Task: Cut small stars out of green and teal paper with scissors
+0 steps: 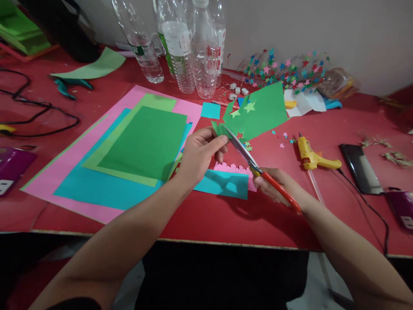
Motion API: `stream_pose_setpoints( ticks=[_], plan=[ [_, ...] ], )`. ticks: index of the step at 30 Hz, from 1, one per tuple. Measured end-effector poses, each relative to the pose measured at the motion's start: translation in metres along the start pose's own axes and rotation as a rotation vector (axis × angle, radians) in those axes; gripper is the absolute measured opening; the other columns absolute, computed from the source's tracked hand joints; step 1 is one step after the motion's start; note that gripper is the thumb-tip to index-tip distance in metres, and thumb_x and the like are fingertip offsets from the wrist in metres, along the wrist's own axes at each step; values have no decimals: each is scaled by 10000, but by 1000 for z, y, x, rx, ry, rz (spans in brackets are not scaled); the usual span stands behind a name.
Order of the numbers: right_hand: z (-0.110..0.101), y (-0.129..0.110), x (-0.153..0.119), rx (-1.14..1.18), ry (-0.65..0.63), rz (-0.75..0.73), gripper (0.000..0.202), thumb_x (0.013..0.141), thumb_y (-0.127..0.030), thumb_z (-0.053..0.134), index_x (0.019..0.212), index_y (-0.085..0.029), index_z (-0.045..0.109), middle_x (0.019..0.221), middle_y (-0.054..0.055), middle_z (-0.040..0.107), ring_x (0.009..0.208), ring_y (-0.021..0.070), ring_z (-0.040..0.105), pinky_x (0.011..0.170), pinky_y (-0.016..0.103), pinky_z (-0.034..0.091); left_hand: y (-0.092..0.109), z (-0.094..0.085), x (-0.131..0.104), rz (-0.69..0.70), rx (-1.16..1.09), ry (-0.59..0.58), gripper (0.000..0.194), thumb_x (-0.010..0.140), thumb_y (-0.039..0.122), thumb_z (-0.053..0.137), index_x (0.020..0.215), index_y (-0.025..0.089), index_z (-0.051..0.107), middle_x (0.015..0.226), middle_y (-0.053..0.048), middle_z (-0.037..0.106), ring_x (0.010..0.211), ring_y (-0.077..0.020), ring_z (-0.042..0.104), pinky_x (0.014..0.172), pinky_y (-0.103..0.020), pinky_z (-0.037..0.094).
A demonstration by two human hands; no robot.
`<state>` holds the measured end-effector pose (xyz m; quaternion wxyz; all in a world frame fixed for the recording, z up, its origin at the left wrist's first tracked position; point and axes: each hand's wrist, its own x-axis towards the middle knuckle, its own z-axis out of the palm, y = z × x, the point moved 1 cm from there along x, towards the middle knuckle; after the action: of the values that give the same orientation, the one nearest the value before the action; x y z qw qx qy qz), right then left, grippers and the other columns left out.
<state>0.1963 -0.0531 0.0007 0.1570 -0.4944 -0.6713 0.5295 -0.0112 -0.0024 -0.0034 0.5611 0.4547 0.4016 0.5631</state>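
I view, through the head camera, the left hand [201, 153] pinching a small green paper piece [219, 129] above the middle of the red table [200, 224]. The right hand [288, 183] is closed around red-handled scissors [264, 175], their blades touching the piece. I note a turquoise strip [222, 185] below, towards the front edge; layered sheets [145, 142] towards the left end; clear bottles [206, 51] along the back edge; and a yellow glue gun [308, 154] towards the right end.
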Motion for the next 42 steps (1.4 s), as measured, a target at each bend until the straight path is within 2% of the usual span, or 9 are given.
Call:
stream_pose_setpoints(
  ticks=[8, 12, 16, 21, 25, 30, 38, 42],
  plan=[
    [-1, 4, 2, -1, -14, -10, 396, 886, -525, 504, 684, -209, 376, 540, -68, 351, 460, 80, 320, 465, 240, 239, 0, 1, 0, -7, -12, -8, 130, 748, 176, 618, 628, 154, 572, 527, 39, 603, 359, -40, 500, 362, -171, 374],
    [-3, 2, 3, -21, -5, -1, 409, 866, -534, 534, 675, -210, 375, 544, -67, 341, 470, 79, 307, 464, 241, 228, 2, -3, 2, 5, 61, -12, 136, 764, 195, 613, 638, 159, 578, 538, 33, 602, 385, -50, 512, 396, -185, 396],
    [-3, 1, 2, -13, 0, -6, 434, 866, -568, 518, 673, -211, 366, 545, -63, 348, 473, 81, 311, 459, 240, 229, 5, -8, 4, 74, 154, 57, 194, 765, 196, 630, 595, 173, 538, 496, 50, 544, 416, -44, 490, 441, -176, 405],
    [-5, 1, 0, 5, -29, -46, 450, 866, -599, 500, 683, -206, 381, 554, -57, 365, 473, 84, 327, 452, 238, 239, 2, -7, 2, 75, 91, 27, 100, 768, 194, 624, 674, 185, 590, 554, 44, 565, 465, -55, 507, 440, -174, 417],
    [-8, 1, -3, -22, -46, -51, 435, 882, -556, 506, 668, -203, 368, 572, -54, 358, 482, 79, 317, 452, 231, 235, 5, -6, -1, 123, 126, 26, 80, 764, 165, 616, 689, 193, 609, 563, 45, 552, 482, -58, 509, 438, -172, 424],
    [-8, 2, -3, -22, -43, -26, 406, 886, -505, 532, 675, -203, 360, 584, -56, 352, 487, 74, 314, 446, 219, 233, 8, -7, 0, 107, 189, 29, 130, 772, 167, 609, 645, 194, 603, 552, 39, 567, 457, -59, 509, 446, -184, 434],
    [3, 3, 2, 73, -50, -34, 489, 862, -660, 457, 713, -196, 422, 486, -75, 365, 411, 68, 317, 419, 229, 251, -4, -2, -3, 64, 59, 44, 73, 790, 218, 620, 723, 193, 603, 537, 57, 570, 439, -45, 509, 426, -159, 418],
    [8, 1, 1, 101, -29, -7, 520, 866, -687, 404, 719, -190, 441, 442, -86, 355, 368, 61, 302, 393, 223, 261, -8, 1, -4, 69, 19, 51, 94, 795, 258, 633, 748, 191, 588, 540, 64, 577, 433, -41, 511, 433, -155, 423]
  ],
)
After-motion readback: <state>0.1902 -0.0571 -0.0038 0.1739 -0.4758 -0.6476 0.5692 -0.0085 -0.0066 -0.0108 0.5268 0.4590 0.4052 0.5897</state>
